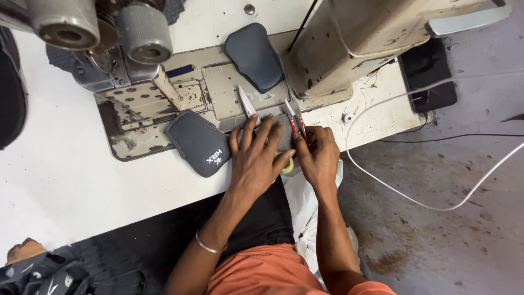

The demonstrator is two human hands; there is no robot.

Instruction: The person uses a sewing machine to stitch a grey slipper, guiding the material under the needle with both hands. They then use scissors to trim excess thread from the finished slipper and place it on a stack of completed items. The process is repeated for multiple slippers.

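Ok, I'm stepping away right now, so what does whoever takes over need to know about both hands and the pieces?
Left hand: flat, fingers spread, pressing a grey piece on the sewing machine bed.
Right hand: pinching red-handled thread snips at that piece's edge.
A second pair of snips lies by the left fingertips.
A grey shaped piece lies left of the hands; a blue-grey one lies further back.
Done: cannot tell.
Left: the piece under the hands is in work.

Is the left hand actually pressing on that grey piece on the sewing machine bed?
Touching. The head view shows the left hand lying flat, fingers spread, on the grey piece, with no gap visible.
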